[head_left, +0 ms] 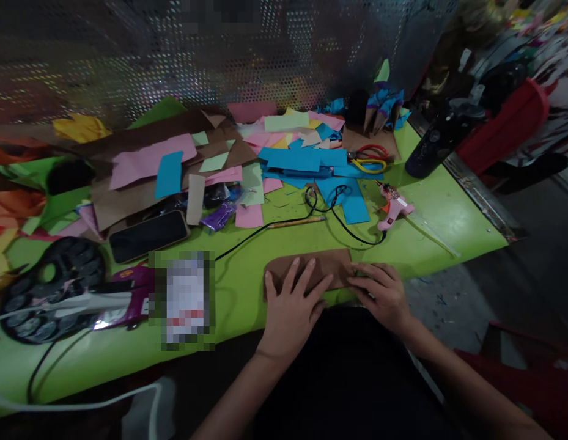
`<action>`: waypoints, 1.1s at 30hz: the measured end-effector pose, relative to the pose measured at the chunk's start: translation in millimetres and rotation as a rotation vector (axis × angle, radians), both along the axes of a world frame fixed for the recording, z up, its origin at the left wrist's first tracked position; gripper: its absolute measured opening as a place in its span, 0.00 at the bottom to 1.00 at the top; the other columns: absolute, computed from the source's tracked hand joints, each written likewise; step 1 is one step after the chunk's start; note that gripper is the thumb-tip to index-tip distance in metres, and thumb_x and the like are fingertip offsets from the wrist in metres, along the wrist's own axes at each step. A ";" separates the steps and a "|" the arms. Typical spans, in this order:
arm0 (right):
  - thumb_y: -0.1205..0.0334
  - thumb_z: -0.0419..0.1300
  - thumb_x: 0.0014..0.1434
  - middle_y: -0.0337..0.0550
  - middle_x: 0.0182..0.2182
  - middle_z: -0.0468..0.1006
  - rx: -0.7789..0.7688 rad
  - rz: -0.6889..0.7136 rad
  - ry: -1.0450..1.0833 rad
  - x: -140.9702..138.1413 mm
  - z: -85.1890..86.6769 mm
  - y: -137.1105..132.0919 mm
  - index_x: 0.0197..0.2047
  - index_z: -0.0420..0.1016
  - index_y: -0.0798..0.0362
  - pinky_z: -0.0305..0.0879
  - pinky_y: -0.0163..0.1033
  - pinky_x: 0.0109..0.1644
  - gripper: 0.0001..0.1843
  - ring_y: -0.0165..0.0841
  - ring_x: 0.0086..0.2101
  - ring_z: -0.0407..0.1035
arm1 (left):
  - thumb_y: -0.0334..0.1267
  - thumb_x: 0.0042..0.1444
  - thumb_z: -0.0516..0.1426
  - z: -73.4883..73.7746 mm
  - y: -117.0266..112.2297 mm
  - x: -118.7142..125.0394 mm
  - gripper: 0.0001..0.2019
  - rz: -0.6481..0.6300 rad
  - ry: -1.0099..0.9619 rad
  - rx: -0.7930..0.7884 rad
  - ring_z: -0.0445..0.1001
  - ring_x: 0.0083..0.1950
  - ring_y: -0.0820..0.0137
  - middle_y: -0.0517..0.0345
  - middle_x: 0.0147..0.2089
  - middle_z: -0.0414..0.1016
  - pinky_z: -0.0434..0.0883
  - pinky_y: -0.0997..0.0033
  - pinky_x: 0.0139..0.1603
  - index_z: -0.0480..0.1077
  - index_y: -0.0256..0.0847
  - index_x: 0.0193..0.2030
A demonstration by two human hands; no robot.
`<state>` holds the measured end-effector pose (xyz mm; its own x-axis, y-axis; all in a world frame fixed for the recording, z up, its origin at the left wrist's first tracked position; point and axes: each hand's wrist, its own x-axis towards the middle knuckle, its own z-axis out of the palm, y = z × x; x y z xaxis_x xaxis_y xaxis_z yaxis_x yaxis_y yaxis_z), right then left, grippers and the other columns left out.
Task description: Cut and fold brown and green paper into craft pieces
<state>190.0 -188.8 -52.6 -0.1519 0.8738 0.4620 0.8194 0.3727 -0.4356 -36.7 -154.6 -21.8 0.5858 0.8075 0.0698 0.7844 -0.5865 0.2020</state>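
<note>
A strip of brown paper [329,264] lies along the front of the green table. Across it my left hand [295,299] rests flat with the fingers spread, pressing on the sheet. My right hand [379,290] is at the paper's right end, thumb and fingers closed on its edge; the fingertips partly hide that edge. Beyond the right hand lies a pink glue gun [394,208] with its black cord looping to the left. A pencil [297,222] rests on the table behind the brown paper.
Coloured paper pieces [290,159] heap along the back, with red-and-yellow-handled scissors [368,160]. A dark bottle [430,146] stands at right. To the left lie a phone [148,237], a black round tray [49,287] and a purple device [130,296]. A perforated metal panel [293,67] rises behind.
</note>
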 end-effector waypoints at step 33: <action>0.53 0.68 0.51 0.33 0.19 0.66 -0.326 -0.002 0.994 -46.6 59.2 80.8 0.22 0.70 0.53 0.54 0.34 0.29 0.16 0.27 0.24 0.58 | 0.52 0.46 0.66 28.0 36.5 1.2 0.23 0.550 -1.420 -0.942 0.78 0.44 0.64 0.52 0.43 0.82 0.73 0.67 0.47 0.78 0.39 0.44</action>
